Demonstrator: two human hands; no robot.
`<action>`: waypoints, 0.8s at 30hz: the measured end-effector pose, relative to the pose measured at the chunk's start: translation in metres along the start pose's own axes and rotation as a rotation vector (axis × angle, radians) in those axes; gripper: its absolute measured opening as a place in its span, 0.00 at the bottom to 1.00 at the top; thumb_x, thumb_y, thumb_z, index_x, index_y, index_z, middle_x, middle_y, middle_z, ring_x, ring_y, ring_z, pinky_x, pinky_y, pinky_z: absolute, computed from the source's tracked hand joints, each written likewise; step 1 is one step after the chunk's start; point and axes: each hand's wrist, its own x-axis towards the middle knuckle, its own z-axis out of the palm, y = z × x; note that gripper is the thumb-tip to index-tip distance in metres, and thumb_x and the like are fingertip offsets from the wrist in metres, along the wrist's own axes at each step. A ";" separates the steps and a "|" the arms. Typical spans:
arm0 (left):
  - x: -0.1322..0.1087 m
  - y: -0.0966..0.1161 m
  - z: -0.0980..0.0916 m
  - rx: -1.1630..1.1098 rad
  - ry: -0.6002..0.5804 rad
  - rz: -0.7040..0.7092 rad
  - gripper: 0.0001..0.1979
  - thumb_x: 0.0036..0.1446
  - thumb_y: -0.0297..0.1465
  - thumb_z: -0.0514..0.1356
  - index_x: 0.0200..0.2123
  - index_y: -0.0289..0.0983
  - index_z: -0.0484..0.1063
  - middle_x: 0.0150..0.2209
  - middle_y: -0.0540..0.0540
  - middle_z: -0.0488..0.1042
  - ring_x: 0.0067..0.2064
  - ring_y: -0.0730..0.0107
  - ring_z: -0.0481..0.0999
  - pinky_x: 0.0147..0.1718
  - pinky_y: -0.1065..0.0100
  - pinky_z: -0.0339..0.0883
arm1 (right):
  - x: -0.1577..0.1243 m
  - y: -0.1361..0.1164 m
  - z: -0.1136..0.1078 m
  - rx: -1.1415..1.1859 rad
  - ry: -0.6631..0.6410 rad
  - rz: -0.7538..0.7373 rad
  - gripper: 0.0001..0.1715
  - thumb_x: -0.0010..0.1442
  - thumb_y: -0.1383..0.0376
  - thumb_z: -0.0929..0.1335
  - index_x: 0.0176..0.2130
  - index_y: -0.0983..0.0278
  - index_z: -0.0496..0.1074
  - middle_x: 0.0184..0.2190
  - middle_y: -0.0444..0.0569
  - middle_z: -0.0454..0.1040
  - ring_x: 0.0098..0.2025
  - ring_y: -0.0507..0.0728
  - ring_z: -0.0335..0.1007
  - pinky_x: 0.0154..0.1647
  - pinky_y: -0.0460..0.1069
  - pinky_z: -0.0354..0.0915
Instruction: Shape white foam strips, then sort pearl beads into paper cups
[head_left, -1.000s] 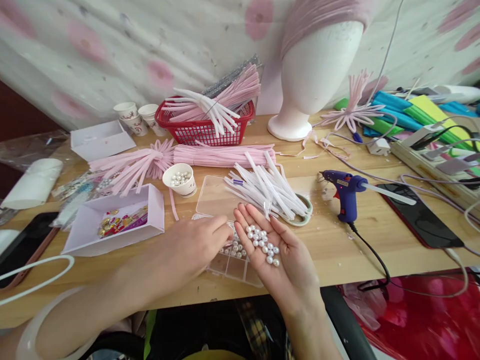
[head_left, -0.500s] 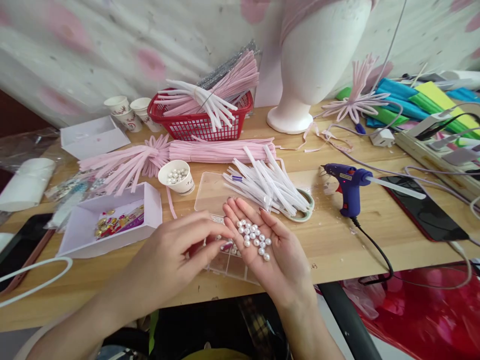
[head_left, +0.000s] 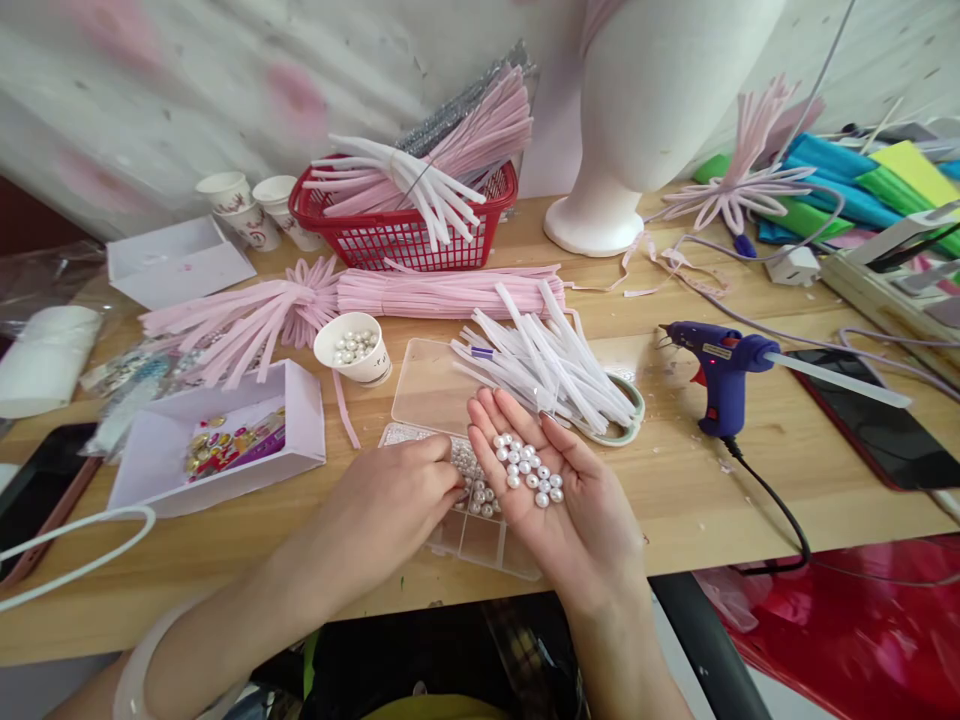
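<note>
Palm up, my right hand (head_left: 589,530) is cupped under several white pearl beads (head_left: 529,466), held above the right part of a clear compartment box (head_left: 481,538). My left hand (head_left: 379,515) is over the box with its fingers curled together and pointing down among the compartments. Its fingertips are mostly hidden, so whatever they pinch cannot be made out. Larger pearl beads (head_left: 482,498) lie in one compartment beside those fingers, and tiny ones fill the far left compartment. The clear lid (head_left: 429,388) lies open behind the box.
White pipe cleaners (head_left: 555,365) lie on a tape roll (head_left: 634,410) behind my right hand. A paper cup of pearls (head_left: 367,365) and a white box of gems (head_left: 300,440) stand left. Right are a blue glue gun (head_left: 724,370) and a phone (head_left: 870,425). Behind stands a red basket (head_left: 420,245).
My left hand has moved from beside the right palm, down and left to the bead box. The right hand still holds its beads palm up. The view has shifted slightly.
</note>
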 end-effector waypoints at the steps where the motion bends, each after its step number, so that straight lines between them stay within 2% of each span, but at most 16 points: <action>1: 0.001 0.001 0.001 0.005 -0.018 -0.029 0.15 0.66 0.26 0.51 0.37 0.37 0.79 0.34 0.45 0.75 0.34 0.67 0.76 0.32 0.68 0.67 | 0.000 0.000 0.000 0.006 -0.007 0.001 0.25 0.70 0.66 0.56 0.46 0.74 0.78 0.49 0.56 0.81 0.55 0.57 0.75 0.60 0.49 0.69; 6: 0.003 0.005 0.002 -0.003 -0.038 -0.118 0.14 0.64 0.25 0.53 0.34 0.38 0.79 0.34 0.46 0.76 0.32 0.67 0.76 0.30 0.67 0.65 | 0.002 0.002 -0.001 0.011 -0.030 0.004 0.26 0.70 0.66 0.56 0.46 0.74 0.78 0.49 0.55 0.81 0.56 0.57 0.75 0.60 0.50 0.69; 16: 0.002 0.006 -0.007 -0.007 -0.118 -0.196 0.13 0.63 0.26 0.53 0.30 0.39 0.77 0.33 0.48 0.76 0.32 0.66 0.75 0.31 0.66 0.61 | 0.000 -0.001 -0.003 -0.003 -0.042 -0.023 0.26 0.70 0.66 0.55 0.46 0.74 0.78 0.49 0.55 0.81 0.56 0.57 0.75 0.59 0.50 0.69; 24: 0.007 0.016 0.001 0.109 -0.071 -0.242 0.13 0.64 0.28 0.54 0.29 0.39 0.75 0.31 0.47 0.77 0.33 0.59 0.77 0.29 0.63 0.58 | 0.002 0.002 -0.005 0.019 -0.051 0.002 0.25 0.70 0.66 0.57 0.48 0.76 0.78 0.50 0.57 0.80 0.56 0.59 0.75 0.59 0.51 0.70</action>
